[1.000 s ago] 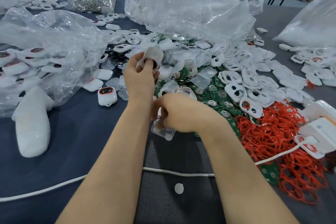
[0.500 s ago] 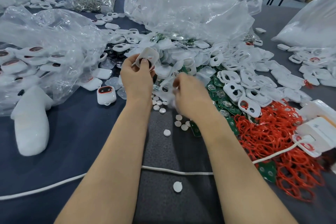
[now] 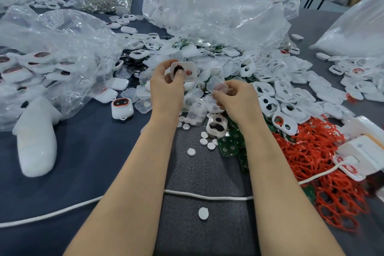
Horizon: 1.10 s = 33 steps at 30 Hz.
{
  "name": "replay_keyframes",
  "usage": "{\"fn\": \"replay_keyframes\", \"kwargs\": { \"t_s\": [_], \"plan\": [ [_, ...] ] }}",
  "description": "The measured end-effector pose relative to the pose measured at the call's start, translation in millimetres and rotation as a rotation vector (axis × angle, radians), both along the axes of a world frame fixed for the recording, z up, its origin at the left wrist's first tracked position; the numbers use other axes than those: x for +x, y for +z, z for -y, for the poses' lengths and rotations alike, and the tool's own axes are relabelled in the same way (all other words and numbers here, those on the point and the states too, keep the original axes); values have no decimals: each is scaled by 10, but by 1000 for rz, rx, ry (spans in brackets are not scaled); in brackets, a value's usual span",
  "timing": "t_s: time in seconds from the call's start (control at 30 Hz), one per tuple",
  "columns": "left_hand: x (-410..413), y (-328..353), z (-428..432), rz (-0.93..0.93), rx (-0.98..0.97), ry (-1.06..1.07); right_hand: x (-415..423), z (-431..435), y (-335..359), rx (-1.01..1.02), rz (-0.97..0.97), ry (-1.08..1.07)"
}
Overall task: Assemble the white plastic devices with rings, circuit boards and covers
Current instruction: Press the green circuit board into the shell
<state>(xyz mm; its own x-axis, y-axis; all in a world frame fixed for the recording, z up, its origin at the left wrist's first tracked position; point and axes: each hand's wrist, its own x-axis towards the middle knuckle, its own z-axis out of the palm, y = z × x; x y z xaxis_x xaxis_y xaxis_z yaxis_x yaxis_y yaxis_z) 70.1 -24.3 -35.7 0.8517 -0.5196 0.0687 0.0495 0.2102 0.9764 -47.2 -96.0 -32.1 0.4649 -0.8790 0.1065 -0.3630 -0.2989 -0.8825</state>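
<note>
My left hand (image 3: pixel 166 89) grips a white plastic housing (image 3: pixel 184 70) with two openings, held up above the parts pile. Just to its right, my right hand (image 3: pixel 234 100) pinches a small translucent cover (image 3: pixel 217 85). Below the hands another white housing (image 3: pixel 216 125) lies on green circuit boards (image 3: pixel 228 145). Red rings (image 3: pixel 320 151) are heaped at the right. One assembled device (image 3: pixel 122 108) with a red-rimmed window stands to the left of my left hand. Small white discs (image 3: pixel 191 151) lie scattered on the dark mat.
Clear plastic bags (image 3: pixel 218 12) rise behind the pile, and one at the left (image 3: pixel 52 58) holds finished devices. A white foam piece (image 3: pixel 36 141) lies at the left. A white cord (image 3: pixel 207 195) crosses the table under my forearms. White boxes (image 3: pixel 365 151) sit at the right edge.
My right hand rose from the discs near the mat to the pile and now pinches a translucent cover. My left hand turned the housing to face me.
</note>
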Motion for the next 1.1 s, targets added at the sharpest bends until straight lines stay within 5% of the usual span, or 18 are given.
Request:
{"fn": "replay_keyframes", "kwargs": {
  "t_s": [0.13, 0.3, 0.6, 1.1],
  "plan": [
    [-40, 3, 29, 74, 46, 27, -7, 14, 4, 213, 122, 44],
    [-60, 5, 15, 78, 15, -65, -38, 75, -12, 102, 132, -36],
    [-87, -9, 25, 125, 77, -138, -6, 5, 96, 439, 621, 92],
    [-96, -34, 29, 92, 71, -134, 32, -28, 91, 420, 621, 43]
  ]
}}
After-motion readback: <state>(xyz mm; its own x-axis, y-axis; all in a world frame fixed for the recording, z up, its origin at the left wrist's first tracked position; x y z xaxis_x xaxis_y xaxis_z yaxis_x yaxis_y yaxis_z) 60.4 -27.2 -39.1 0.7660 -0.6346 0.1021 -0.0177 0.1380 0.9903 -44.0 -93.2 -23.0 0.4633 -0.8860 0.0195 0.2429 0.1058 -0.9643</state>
